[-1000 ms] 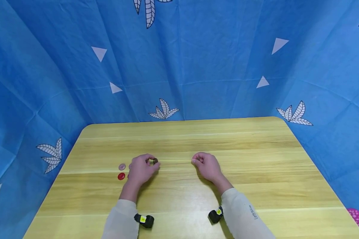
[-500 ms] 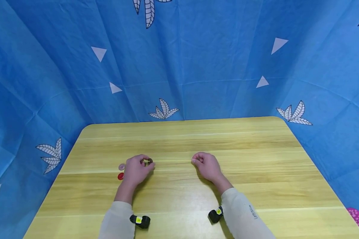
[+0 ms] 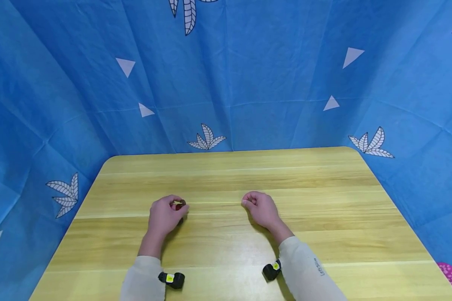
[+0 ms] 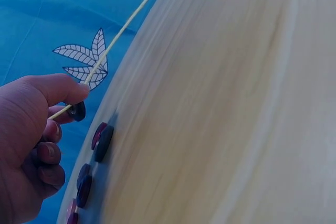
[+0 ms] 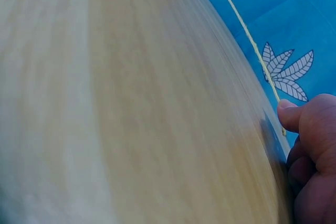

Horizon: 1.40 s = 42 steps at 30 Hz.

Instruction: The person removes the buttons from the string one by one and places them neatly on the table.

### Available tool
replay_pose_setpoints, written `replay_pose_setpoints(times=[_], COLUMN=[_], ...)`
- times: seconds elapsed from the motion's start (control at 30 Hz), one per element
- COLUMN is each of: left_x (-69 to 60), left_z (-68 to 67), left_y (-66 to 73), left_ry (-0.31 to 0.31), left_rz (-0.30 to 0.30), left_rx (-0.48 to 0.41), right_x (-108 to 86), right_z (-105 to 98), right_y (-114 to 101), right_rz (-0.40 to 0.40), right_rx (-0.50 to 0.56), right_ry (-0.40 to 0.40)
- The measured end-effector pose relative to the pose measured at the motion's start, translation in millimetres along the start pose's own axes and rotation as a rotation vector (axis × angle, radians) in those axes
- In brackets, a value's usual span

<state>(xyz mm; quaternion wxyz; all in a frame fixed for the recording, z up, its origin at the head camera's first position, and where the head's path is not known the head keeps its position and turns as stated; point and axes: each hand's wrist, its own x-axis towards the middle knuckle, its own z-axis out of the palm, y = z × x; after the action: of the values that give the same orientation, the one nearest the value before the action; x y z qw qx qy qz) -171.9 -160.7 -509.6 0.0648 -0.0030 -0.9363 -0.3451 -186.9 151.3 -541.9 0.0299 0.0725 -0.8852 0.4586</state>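
Observation:
A yellow string [image 3: 211, 202] stretches taut between the two hands above the table. My left hand [image 3: 165, 214] pinches a dark button [image 4: 77, 111] through which the string runs; a tail of string lies back toward the palm in the left wrist view. At the other end my right hand [image 3: 261, 210] pinches the string between thumb and finger, and a short knotted tip [image 5: 284, 131] pokes out beneath the thumb. Under the left hand, several loose buttons [image 4: 104, 144] lie on the table, dark, purplish and pink. In the head view that hand covers most of them.
The pale wooden table [image 3: 226, 255] spreads in front and to both sides. A blue patterned cloth [image 3: 226, 75] hangs along its back edge and sides. A black wrist camera [image 3: 171, 280] sits by the left sleeve, another [image 3: 272, 271] by the right.
My left hand has slid to the left along the string with the dark button, now covering the pink and red buttons seen earlier. The right hand has stayed in place.

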Motion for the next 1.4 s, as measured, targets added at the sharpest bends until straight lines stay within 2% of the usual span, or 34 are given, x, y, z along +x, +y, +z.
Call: replay_pose_setpoints(times=[0.2, 0.53, 0.77, 1.13, 1.4], left_x=[-1.8, -5.2, -6.8, -9.3, -10.5], left_z=[-5.6, -14.9, -20.3, -24.5, -28.5], left_y=[-2.4, -7.3, -10.8, -17.2, -20.3], left_ry=[-0.003, 0.015, 0.024, 0.084, 0.088], left_rz=[0.004, -0.034, -0.041, 0.021, 0.024], left_rx=[-0.027, -0.065, -0.054, -0.003, 0.012], right_x=[-0.2, -0.6, -1.2, -1.8, -1.4], right_z=[-0.8, -0.5, -0.6, -1.2, -0.7], right_y=[-0.5, 0.8, -0.5, -3.8, -2.1], right_rz=[0.004, 0.007, -0.009, -0.001, 0.004], right_rx=[-0.003, 0.005, 0.01, 0.003, 0.007], right_ry=[-0.005, -0.012, 0.001, 0.001, -0.002])
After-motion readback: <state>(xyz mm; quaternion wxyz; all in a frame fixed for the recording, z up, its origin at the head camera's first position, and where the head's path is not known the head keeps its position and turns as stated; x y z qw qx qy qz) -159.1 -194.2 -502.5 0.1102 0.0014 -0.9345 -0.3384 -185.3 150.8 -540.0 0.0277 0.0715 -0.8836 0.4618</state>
